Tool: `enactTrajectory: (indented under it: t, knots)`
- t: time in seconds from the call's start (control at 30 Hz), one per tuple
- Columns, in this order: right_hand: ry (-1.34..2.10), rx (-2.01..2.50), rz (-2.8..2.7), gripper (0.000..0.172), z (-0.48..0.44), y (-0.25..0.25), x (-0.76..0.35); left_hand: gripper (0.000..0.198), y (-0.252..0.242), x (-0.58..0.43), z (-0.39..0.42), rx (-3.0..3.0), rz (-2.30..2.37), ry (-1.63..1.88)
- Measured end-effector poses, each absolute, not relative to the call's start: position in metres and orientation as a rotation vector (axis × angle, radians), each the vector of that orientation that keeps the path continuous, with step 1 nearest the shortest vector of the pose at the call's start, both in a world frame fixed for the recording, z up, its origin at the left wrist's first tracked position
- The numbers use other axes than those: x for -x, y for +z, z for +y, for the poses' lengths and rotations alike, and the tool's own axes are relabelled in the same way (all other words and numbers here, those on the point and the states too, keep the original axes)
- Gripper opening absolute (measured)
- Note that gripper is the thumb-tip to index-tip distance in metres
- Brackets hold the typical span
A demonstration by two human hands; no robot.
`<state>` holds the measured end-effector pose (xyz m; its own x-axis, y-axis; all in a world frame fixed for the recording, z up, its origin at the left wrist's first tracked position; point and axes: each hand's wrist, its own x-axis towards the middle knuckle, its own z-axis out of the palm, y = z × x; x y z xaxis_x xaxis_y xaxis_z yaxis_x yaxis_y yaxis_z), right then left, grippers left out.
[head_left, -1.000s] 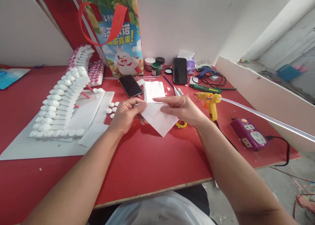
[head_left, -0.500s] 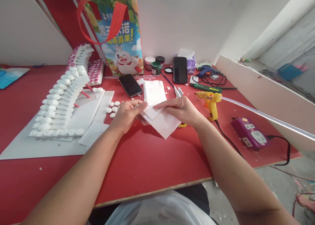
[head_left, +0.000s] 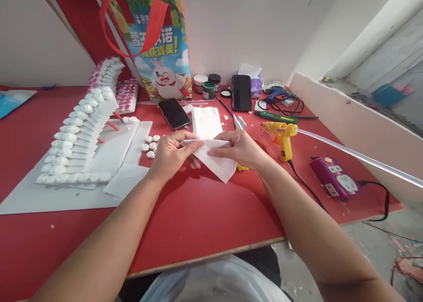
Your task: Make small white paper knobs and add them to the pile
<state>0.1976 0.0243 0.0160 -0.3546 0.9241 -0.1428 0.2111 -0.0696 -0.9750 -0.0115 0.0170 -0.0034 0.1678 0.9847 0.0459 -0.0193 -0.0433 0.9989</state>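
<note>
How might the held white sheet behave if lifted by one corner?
The white sheet is probably floppy, since it bends between the left hand and right hand. It looks thin, so probably light and apt to crease.

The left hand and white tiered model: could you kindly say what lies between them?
In the head view, small white pieces and a white board lie between the left hand and the tiered model.

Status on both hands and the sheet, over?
Left hand, right hand pinching thin white paper sheet. Lower corner unheld. Yellow plastic glue gun right of right hand, not touching.
</note>
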Motion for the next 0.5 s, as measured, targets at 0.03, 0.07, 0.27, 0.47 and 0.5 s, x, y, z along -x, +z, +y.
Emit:
enactTrajectory:
  t: [0.03,0.07,0.27,0.47,0.5]
  knots:
    - [1.488,1.223,-1.572,0.028,0.024,0.016,-0.197,0.016,-0.003,0.012,0.017,-1.3,1.035,1.112]
    - [1.503,1.208,-1.553,0.027,0.024,0.016,-0.198,0.016,-0.003,0.013,0.017,-1.292,1.014,1.102]
    - [1.452,1.165,-1.576,0.035,0.024,0.022,-0.21,0.018,-0.006,0.019,0.019,-1.211,0.839,1.084]
    - [1.745,1.063,-1.606,0.049,0.026,0.036,-0.228,0.011,-0.004,0.023,0.02,-1.182,0.76,1.153]
    - [1.786,1.031,-1.549,0.05,0.026,0.036,-0.228,0.011,-0.003,0.023,0.019,-1.194,0.755,1.135]
